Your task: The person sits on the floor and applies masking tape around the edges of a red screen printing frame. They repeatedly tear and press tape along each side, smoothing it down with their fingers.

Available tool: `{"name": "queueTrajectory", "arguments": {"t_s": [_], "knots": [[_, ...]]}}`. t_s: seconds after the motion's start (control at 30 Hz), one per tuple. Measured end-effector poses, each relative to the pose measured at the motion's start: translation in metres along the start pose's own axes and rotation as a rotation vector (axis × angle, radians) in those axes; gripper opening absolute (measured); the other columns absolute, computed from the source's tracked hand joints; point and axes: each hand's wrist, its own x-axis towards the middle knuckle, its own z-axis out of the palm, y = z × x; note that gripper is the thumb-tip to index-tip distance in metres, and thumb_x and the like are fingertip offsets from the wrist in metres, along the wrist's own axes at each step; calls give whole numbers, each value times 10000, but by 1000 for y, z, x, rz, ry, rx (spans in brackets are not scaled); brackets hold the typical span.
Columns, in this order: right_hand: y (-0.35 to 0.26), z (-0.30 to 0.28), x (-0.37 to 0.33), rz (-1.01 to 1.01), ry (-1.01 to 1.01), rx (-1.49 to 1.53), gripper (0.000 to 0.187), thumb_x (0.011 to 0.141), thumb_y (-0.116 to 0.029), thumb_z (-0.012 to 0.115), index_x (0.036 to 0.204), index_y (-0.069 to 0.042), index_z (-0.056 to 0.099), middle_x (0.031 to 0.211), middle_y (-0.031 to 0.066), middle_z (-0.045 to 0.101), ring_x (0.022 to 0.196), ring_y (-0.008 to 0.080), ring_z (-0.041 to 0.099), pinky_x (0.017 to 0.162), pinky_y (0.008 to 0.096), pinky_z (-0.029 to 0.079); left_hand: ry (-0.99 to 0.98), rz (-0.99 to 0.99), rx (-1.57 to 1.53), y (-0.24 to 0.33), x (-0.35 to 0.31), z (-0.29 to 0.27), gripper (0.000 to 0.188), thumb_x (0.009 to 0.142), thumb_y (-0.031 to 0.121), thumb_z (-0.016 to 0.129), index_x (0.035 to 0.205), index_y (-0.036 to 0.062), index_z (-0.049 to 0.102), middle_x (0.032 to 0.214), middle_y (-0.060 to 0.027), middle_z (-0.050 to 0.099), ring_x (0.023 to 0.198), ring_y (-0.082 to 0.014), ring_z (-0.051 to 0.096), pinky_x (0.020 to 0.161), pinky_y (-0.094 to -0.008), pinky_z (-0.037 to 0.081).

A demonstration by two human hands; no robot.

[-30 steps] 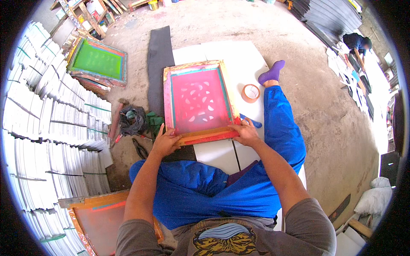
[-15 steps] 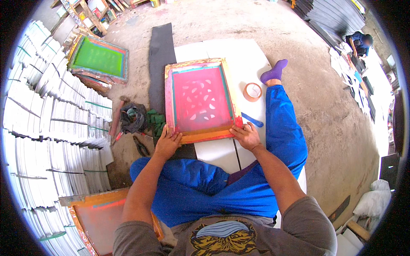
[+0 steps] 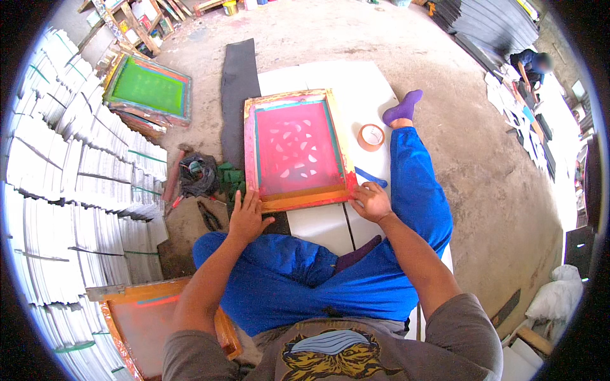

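Observation:
A wooden screen printing frame (image 3: 298, 202) with pink mesh and pale leaf-like shapes lies flat before me on white sheets (image 3: 311, 222). My left hand (image 3: 248, 219) is at its near left corner, fingers stretched forward and thumb spread away. At the near right corner, my right hand (image 3: 372, 202) rests with its fingers loosely bent and apart, touching the frame's edge. Neither hand is wrapped around the wood. Just beyond my right hand lie a blue strip (image 3: 371, 177) and a roll of brown tape (image 3: 370, 136).
Stacks of white sheets (image 3: 95, 178) line the left side. A green screen frame (image 3: 149, 86) leans nearby, and another frame (image 3: 143, 324) lies by my left elbow. A black plastic bag (image 3: 198, 174) sits beside green blocks (image 3: 230, 178). A person (image 3: 530, 66) crouches far right.
Both hands have loosened from the frame's near edge and shifted outward to its corners. My left thumb has spread away from the wood. The view has shifted slightly.

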Motion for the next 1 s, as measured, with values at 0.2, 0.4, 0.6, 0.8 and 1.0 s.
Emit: {"name": "queueTrajectory", "arguments": {"t_s": [0.2, 0.4, 0.6, 0.8, 1.0], "knots": [[-32, 12, 77, 119, 49, 18, 518, 1013, -455, 546, 1419, -134, 570, 1498, 131, 525, 1398, 359, 454, 1167, 519, 351, 351, -286, -284, 42, 52, 10, 613, 1012, 471, 518, 1442, 35, 545, 1566, -208, 429, 1521, -394, 272, 1228, -614, 162], [-59, 59, 114, 179, 2, 35, 643, 1037, -526, 454, 1571, -172, 394, 1649, 146, 324, 1541, 361, 251, 1215, 620, 209, 320, -383, -404, 70, 101, 37, 698, 1012, 533, 494, 1545, 92, 404, 1638, -212, 316, 1542, -408, 218, 1233, -612, 148], [-54, 76, 95, 223, -105, -84, 704, 1020, -586, 447, 1595, -192, 356, 1640, 182, 327, 1553, 367, 216, 1248, 611, 104, 165, -363, -470, 67, 91, 42, 785, 996, 597, 484, 1588, 106, 328, 1641, -229, 297, 1551, -411, 185, 1240, -596, 143], [-51, 77, 95, 178, -55, -61, 735, 1014, -606, 439, 1600, -173, 345, 1623, 212, 341, 1543, 383, 240, 1252, 610, 80, 125, -300, -497, 52, 81, 45, 830, 981, 630, 487, 1582, 75, 344, 1634, -246, 302, 1547, -425, 186, 1243, -576, 151], [-46, 66, 90, 181, -87, -55, 731, 1002, -611, 464, 1583, -174, 382, 1637, 209, 313, 1546, 396, 217, 1237, 629, 113, 108, -261, -489, 47, 80, 50, 921, 923, 707, 520, 1579, 81, 357, 1642, -254, 276, 1553, -426, 159, 1255, -554, 131]]}}
